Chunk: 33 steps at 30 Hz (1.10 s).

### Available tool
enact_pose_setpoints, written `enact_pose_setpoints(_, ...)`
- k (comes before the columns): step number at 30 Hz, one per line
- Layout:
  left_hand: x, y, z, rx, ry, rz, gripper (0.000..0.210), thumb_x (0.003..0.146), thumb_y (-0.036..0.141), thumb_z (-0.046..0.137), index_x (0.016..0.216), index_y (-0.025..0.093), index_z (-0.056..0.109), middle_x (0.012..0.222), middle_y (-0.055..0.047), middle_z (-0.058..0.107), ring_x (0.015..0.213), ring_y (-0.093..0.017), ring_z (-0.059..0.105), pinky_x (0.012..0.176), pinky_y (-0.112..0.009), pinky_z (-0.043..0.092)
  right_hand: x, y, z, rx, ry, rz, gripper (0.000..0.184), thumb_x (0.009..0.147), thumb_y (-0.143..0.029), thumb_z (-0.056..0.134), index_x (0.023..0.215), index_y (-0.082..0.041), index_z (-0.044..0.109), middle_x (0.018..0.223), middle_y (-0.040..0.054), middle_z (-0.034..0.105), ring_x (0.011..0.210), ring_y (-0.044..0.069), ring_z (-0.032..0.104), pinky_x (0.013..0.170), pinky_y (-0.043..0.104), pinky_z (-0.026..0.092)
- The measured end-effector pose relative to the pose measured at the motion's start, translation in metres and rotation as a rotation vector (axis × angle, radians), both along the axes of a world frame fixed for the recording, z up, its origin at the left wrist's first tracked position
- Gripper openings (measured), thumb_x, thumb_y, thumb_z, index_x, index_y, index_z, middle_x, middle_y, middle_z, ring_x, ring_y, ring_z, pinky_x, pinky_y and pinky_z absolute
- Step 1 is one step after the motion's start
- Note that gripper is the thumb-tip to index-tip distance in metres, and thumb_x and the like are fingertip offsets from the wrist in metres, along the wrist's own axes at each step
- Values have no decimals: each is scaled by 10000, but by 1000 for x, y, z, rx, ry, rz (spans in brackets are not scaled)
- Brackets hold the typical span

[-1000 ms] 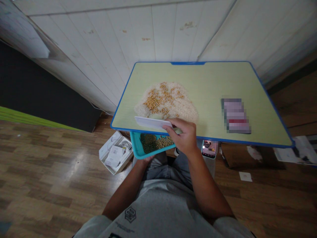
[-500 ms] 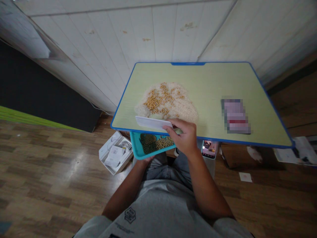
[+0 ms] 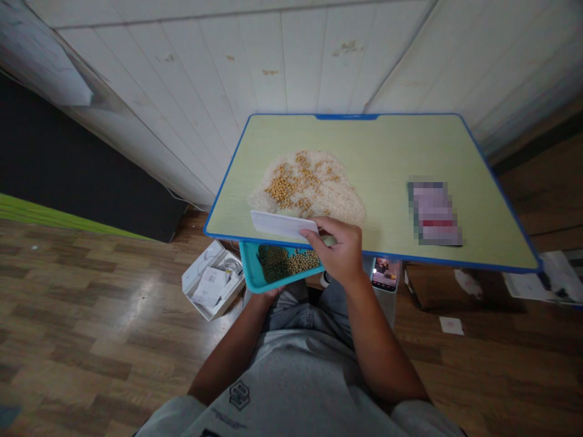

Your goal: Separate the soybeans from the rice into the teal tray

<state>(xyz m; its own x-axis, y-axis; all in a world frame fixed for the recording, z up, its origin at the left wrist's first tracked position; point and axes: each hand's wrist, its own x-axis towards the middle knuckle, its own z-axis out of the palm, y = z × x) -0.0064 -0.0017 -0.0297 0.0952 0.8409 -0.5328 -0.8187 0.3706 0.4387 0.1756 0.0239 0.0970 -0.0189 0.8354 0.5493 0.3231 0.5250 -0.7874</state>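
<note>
Green desk (image 3: 401, 145) bears pale rice (image 3: 314, 194) speckled with yellow soybeans (image 3: 285, 188).

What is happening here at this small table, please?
A person sits at a green table with a blue edge. The right hand holds a flat white card at the near side of a pile of rice mixed with yellow beans. The left hand holds a teal tray just under the table edge; the tray already contains green and yellow beans. A blurred flat object lies on the right of the table.
</note>
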Motion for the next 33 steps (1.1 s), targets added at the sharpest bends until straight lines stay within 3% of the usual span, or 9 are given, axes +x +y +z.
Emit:
enact_pose_setpoints(3, 0, 1, 0, -11, -61, 17, 628, 1118, 625, 286, 1238, 301, 811, 1448, 15, 772, 1286, -273, 742, 1184, -492, 583, -1, 0, 0, 21, 15, -14, 100, 973, -252, 752, 951, -230, 847, 878, 25, 863, 744, 179, 786, 730, 312, 656)
enact_pose_setpoints(6, 1, 1, 4, -2, -107, 35, 597, 1121, 618, 311, 1217, 301, 807, 1430, 23, 779, 1283, -293, 742, 1398, -597, 289, 0, 0, 1, 1, 5, -25, 104, 971, -255, 748, 942, -230, 845, 865, 24, 858, 731, 179, 777, 721, 311, 653)
enact_pose_setpoints(8, 3, 1, 10, -26, -116, 45, 606, 1127, 606, 293, 1204, 291, 806, 1403, 17, 792, 1258, -304, 747, 1425, -624, 134, 0, 0, 1, -20, -1, -30, 110, 970, -269, 747, 939, -233, 846, 856, 22, 854, 719, 178, 769, 709, 310, 652)
enact_pose_setpoints(10, 4, 1, 16, -60, -109, 49, 626, 1128, 605, 280, 1191, 275, 807, 1370, 9, 808, 1231, -306, 753, 1425, -607, 189, 0, 0, 1, -30, 3, -30, 115, 969, -277, 744, 937, -232, 845, 848, 19, 851, 709, 176, 764, 696, 307, 649)
enact_pose_setpoints(12, 4, 1, 17, -76, -93, 48, 611, 1128, 597, 295, 1192, 273, 809, 1365, 19, 810, 1244, -300, 749, 1378, -580, 361, 0, 0, 1, -30, 11, -27, 117, 969, -275, 740, 934, -231, 843, 840, 17, 849, 703, 174, 762, 691, 304, 646)
enact_pose_setpoints(17, -2, 1, -1, -10, -105, 21, 587, 1122, 611, 315, 1293, 308, 787, 1448, 42, 768, 1328, -302, 721, 1103, -551, 639, -1, 0, 1, -16, 18, -31, 107, 967, -259, 744, 942, -230, 844, 860, 23, 858, 723, 176, 774, 703, 301, 644)
enact_pose_setpoints(21, -4, 1, -13, 42, -149, 22, 576, 1111, 627, 356, 1296, 295, 787, 1473, 8, 757, 1286, -288, 746, 1035, -515, 674, 0, 0, 1, 0, 29, -19, 94, 966, -241, 753, 942, -225, 842, 869, 21, 860, 730, 174, 780, 710, 300, 646)
enact_pose_setpoints(28, 0, 1, -1, -25, -70, 46, 604, 1124, 598, 315, 1248, 269, 805, 1469, -12, 762, 1343, -314, 708, 1181, -576, 589, -1, 0, 0, -6, 33, -14, 93, 966, -244, 750, 946, -228, 840, 875, 17, 861, 730, 176, 779, 711, 314, 650)
enact_pose_setpoints(33, -1, 0, -1, -8, -92, 37, 591, 1118, 617, 325, 1295, 272, 770, 1404, -16, 796, 1260, -314, 753, 1085, -562, 649, -1, 0, 0, 3, 45, -17, 76, 960, -222, 764, 948, -215, 839, 896, 25, 869, 744, 174, 788, 729, 308, 654)
